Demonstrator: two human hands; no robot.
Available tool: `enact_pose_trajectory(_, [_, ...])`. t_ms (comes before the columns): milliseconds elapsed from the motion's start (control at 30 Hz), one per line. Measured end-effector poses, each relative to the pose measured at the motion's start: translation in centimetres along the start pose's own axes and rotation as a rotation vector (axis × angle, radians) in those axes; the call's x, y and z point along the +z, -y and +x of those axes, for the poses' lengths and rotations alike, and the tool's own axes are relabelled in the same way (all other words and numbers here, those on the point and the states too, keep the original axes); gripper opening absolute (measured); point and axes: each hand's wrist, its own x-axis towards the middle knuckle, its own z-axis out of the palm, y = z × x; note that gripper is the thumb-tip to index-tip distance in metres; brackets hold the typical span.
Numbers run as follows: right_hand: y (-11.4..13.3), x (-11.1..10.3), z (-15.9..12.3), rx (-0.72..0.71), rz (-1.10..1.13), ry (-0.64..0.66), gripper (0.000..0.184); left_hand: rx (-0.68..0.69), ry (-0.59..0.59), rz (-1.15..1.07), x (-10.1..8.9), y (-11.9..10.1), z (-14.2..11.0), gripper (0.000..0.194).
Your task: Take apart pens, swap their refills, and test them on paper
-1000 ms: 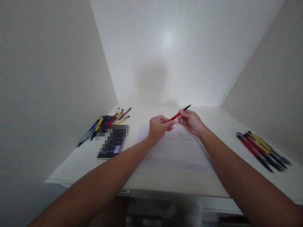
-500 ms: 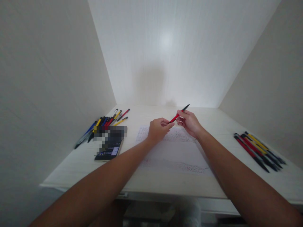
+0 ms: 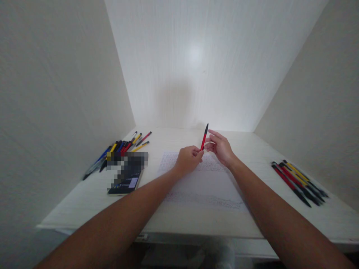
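Pinched at its lower end by the fingers of my left hand (image 3: 188, 160), a red pen (image 3: 204, 141) with a black tip section stands nearly upright, tip up. Just right of it is my right hand (image 3: 220, 148), fingers apart and partly curled. Some of its fingertips come very close to the pen; whether they touch it I cannot tell. Beneath both hands lies a sheet of paper (image 3: 202, 183) with rows of handwriting, partly covered by my left hand and forearm.
A phone (image 3: 123, 186), partly pixelated, lies left of the paper. Behind it is a pile of mixed pens (image 3: 120, 146). Several red, grey and yellow pens (image 3: 298, 183) lie side by side at the right. Walls enclose the white desk (image 3: 202, 226) on three sides.
The red pen has swung from a slant to nearly upright and moved left. My right hand has let go of it and spread its fingers. The view has shifted slightly.
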Motion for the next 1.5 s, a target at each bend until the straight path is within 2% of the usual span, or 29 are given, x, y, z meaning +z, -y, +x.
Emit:
enact_pose_trajectory(67, [-0.2, -0.2, 0.1, -0.115, -0.148, -0.059, 0.069, -0.05, 0.011, -0.066, -0.1, -0.4, 0.0, 0.021])
enact_pose_trajectory(100, [-0.3, -0.4, 0.1, -0.202, -0.265, -0.062, 0.07, -0.072, 0.038, -0.11, 0.0, -0.6, -0.1, 0.021])
enact_pose_trajectory(200, [-0.8, -0.8, 0.1, -0.446, -0.592, -0.008, 0.051, -0.111, 0.15, -0.251, 0.5, -1.0, -0.6, 0.023])
enact_pose_trajectory(267, [-1.1, -1.0, 0.2, -0.5, -0.67, -0.025, 0.038, -0.089, 0.206, -0.311, 0.9, -1.5, -0.8, 0.029])
enact_pose_trajectory(367, [-1.0, -1.1, 0.4, -0.445, -0.63, -0.13, 0.029, 0.005, 0.207, -0.316, 0.1, -2.6, -0.3, 0.034])
enact_pose_trajectory(467, [0.4, -0.7, 0.6, -0.279, -0.482, -0.221, 0.027, 0.009, 0.126, -0.202, -3.3, -4.2, 0.8, 0.031])
enact_pose_trajectory(500, [1.1, -0.2, 0.5, -0.209, -0.413, -0.235, 0.029, 0.039, 0.168, -0.096, -4.8, -4.6, 0.9, 0.031])
enact_pose_trajectory(567, [2.7, 0.9, -0.2, -0.103, -0.288, -0.234, 0.026, 0.195, 0.346, 0.278, -7.4, -5.5, 0.4, 0.023])
enact_pose_trajectory(633, [4.1, 2.1, -1.6, -0.02, -0.154, -0.232, 0.022, 0.322, 0.516, 0.613, -8.5, -6.2, -1.7, 0.025])
enact_pose_trajectory(700, [4.7, 3.0, -3.6, 0.135, -0.022, -0.203, 0.025, 0.394, 0.576, 0.737, -7.9, -6.9, -5.1, 0.04])
enact_pose_trajectory(800, [4.2, 3.0, -6.5, 0.316, 0.033, -0.134, 0.03, 0.525, 0.627, 0.755, -4.9, -7.7, -10.3, 0.069])
enact_pose_trajectory(867, [3.6, 2.0, -7.9, 0.306, 0.022, -0.164, 0.026, 0.616, 0.573, 0.776, -3.3, -7.7, -12.4, 0.088])
enact_pose_trajectory(933, [3.0, 0.6, -8.8, 0.251, -0.013, -0.217, 0.02, 0.652, 0.543, 0.803, -2.7, -7.2, -13.0, 0.094])
enact_pose_trajectory(1033, [2.3, -1.0, -9.6, 0.224, -0.038, -0.225, 0.017, 0.608, 0.544, 0.791, -3.0, -5.8, -12.8, 0.093])
enact_pose_trajectory(1167, [1.1, -1.5, -9.9, 0.219, -0.026, -0.138, 0.021, 0.617, 0.517, 0.782, -2.9, -4.0, -13.9, 0.089])
enact_pose_trajectory(1267, [0.6, -1.5, -9.8, 0.209, -0.095, -0.071, 0.023, 0.699, 0.435, 0.808, -2.1, -3.3, -15.2, 0.072])
enact_pose_trajectory(1367, [0.8, -1.5, -9.8, 0.192, -0.215, -0.004, 0.023, 0.711, 0.38, 0.817, -1.4, -3.1, -15.6, 0.051])
enact_pose_trajectory(1500, [1.6, -1.3, -10.0, 0.168, -0.342, 0.07, 0.021, 0.708, 0.353, 0.815, -1.1, -3.2, -15.3, 0.042])
